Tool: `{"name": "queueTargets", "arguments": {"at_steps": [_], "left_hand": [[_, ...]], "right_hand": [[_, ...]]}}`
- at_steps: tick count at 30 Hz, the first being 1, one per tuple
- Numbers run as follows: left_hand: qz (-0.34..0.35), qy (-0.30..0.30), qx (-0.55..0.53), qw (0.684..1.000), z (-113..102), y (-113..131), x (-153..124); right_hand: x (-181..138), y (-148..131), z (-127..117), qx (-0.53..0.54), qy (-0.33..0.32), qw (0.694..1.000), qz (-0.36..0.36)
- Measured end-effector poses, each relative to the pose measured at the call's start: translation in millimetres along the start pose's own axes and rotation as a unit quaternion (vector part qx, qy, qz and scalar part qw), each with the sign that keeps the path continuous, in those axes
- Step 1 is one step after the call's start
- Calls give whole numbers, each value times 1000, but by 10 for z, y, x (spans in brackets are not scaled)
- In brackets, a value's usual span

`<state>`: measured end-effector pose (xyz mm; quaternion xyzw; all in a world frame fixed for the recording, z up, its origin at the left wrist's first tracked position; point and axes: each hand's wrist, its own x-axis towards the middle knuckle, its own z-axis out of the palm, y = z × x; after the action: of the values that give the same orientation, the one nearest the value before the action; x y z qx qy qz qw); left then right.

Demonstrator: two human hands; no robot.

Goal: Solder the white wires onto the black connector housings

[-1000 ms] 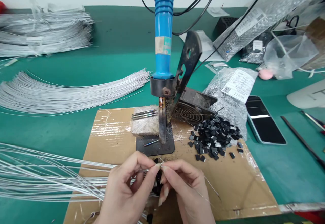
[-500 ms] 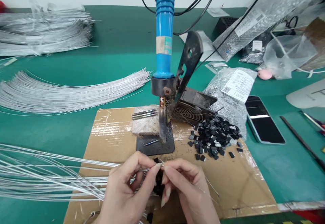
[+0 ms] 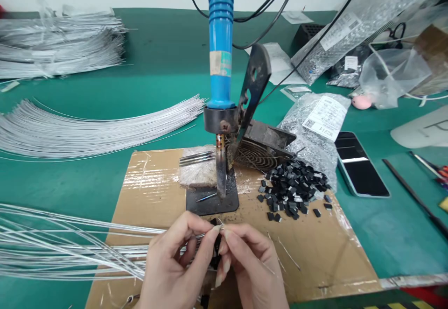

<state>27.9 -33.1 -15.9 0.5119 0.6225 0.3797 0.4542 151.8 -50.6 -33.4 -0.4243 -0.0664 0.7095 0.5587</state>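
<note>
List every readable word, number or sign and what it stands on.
"M221", ending uncertain: white label on silvery bag by phone; smaller print unreadable.
Label on long bag: too small.
Label on dark bag: too small.
Sticker on blue handle: blurred.
Marks on white cylinder: unclear.

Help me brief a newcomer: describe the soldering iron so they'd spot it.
On the green table lies a cardboard sheet. There, a black stand holds the soldering iron tip-down; its bright blue handle sets it apart from that stand.
</note>
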Motion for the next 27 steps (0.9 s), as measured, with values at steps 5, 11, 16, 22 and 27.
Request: {"name": "queueTargets", "arguments": {"at_steps": [5,11,16,22,27], "left_hand": [[-38,12,-4,999,0,86,38],[-77,26,-9,997,1,141,59],[-64,9,7,998,-18,115,51],[-6,-38,46,998,-117,-27,88],[19,-44,62,997,-141,-63,118]], "right_hand": [[-46,-187,-217,-28,-1,998,-50],[-9,-732,-888,-546,45,742,-386],[104,-952,-1084,-683,-56,572,-451],[85,-929,-1122,-696,-83,572,-426],[21,-882,-1118,-708,-63,565,-420]]}}
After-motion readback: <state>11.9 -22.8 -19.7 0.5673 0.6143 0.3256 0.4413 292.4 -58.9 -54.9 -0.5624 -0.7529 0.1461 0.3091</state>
